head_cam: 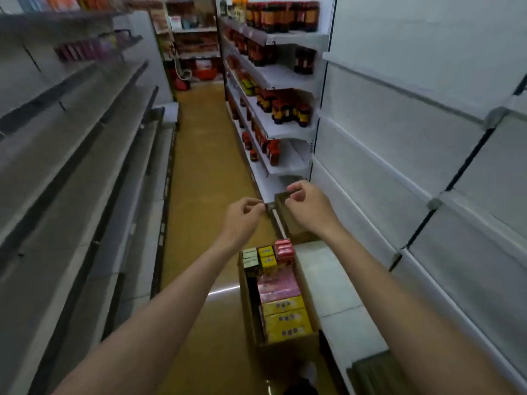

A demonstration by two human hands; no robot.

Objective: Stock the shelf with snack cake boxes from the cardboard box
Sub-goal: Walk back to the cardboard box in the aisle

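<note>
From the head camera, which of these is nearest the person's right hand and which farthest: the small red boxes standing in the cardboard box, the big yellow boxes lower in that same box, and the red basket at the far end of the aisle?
From the right hand:
1. Small red boxes, just below the hand, at the cardboard box's far end.
2. Big yellow boxes, lower in the cardboard box, toward the person.
3. Red basket, far down the aisle.

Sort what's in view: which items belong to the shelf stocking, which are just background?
Job: open brown cardboard box; yellow snack cake boxes; pink snack cake box; bare white bottom shelf.
Background: dark sauce bottles; second brown carton.
</note>
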